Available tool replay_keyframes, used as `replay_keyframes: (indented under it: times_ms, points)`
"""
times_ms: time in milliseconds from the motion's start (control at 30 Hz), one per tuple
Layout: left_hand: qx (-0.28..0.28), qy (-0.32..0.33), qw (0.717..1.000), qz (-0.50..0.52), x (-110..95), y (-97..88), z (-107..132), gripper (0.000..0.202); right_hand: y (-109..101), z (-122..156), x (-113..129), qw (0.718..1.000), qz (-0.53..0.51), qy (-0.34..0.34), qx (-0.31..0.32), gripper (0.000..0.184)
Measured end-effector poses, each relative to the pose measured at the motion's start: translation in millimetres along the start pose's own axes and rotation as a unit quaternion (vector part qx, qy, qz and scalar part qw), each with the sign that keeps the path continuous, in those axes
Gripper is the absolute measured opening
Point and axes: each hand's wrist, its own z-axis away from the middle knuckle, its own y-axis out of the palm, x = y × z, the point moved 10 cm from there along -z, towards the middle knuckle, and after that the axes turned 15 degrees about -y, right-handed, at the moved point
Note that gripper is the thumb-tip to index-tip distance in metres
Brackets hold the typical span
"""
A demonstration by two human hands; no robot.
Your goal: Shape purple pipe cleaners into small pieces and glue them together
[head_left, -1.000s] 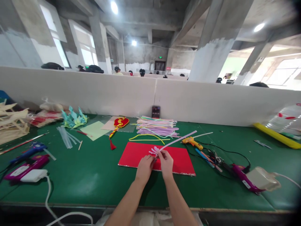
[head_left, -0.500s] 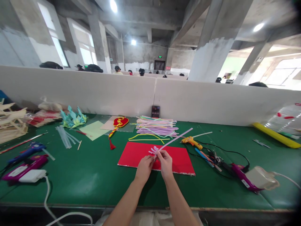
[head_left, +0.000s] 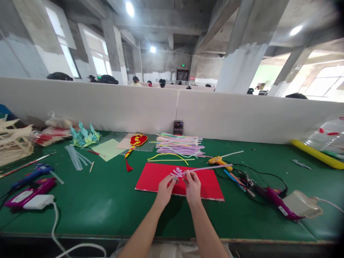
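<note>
A lilac pipe cleaner (head_left: pixel 212 167) is bent into several small loops at its left end, with a long straight tail reaching right. My left hand (head_left: pixel 166 188) pinches it at the looped end. With thumb and fingers closed, my right hand (head_left: pixel 192 184) grips it where the straight tail begins. Both hands are above a red board (head_left: pixel 156 175) lying on the green table. Just behind the board lie loose yellow pipe cleaners (head_left: pixel 169 159) and a thick pile of pastel pipe cleaners (head_left: pixel 178 145).
A yellow glue gun (head_left: pixel 219 162) with a black cord lies right of the board, near a purple power strip (head_left: pixel 282 204). At left are a blue glue gun (head_left: pixel 32 175), glue sticks (head_left: pixel 75 157) and a red-and-yellow tasselled ornament (head_left: pixel 137 140). A white partition (head_left: pixel 120 107) stands behind.
The pipe cleaner's long tail has swung down from a steep slant to nearly level, pointing right. My hands have parted slightly, the right one shifting right.
</note>
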Motion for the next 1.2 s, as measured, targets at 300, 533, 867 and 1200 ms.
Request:
replay_keyframes:
  times_ms: [300, 533, 867, 1200]
  points:
    - [-0.196, -0.112, 0.956, 0.187, 57, -51.9, -9, 0.036, 60, 25, 27, 0.940, 0.154, -0.143, 0.268, 0.012]
    - [-0.194, -0.108, 0.960, 0.172, 59, -56.5, -12, 0.035, 56, 23, 21, 0.959, 0.107, -0.077, 0.251, 0.019]
    - [-0.058, -0.052, 0.995, 0.055, 25, -18.3, -11, 0.022, 44, 23, -10, 0.977, -0.018, 0.081, 0.195, 0.023]
    - [-0.074, -0.032, 0.997, -0.003, 22, -20.5, -8, 0.031, 43, 25, -23, 0.960, 0.113, 0.069, 0.246, 0.026]
